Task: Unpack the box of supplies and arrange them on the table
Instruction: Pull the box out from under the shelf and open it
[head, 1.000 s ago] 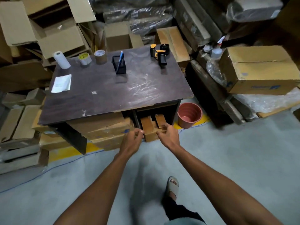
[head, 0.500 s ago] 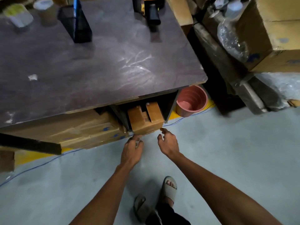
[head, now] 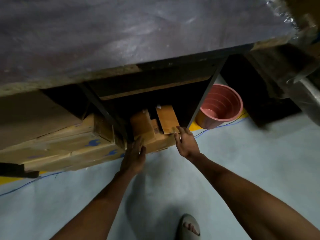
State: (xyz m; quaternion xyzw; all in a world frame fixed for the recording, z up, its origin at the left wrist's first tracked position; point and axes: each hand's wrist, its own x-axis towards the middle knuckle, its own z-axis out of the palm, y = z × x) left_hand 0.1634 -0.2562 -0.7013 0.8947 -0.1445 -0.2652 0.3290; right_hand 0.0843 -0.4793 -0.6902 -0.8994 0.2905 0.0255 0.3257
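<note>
I see the open cardboard box (head: 152,135) sitting on the floor in the compartment under the table (head: 121,40). My left hand (head: 134,156) lies flat and unclenched against its near left corner. My right hand (head: 186,142) touches its right flap with spread fingers, gripping nothing. A pink bucket (head: 220,106) stands just right.

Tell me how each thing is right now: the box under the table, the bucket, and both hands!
Box: flaps open, under the table.
Pink bucket: upright, looks empty.
Left hand: open, against the box's left corner.
Right hand: open, fingers touching the right flap.
</note>
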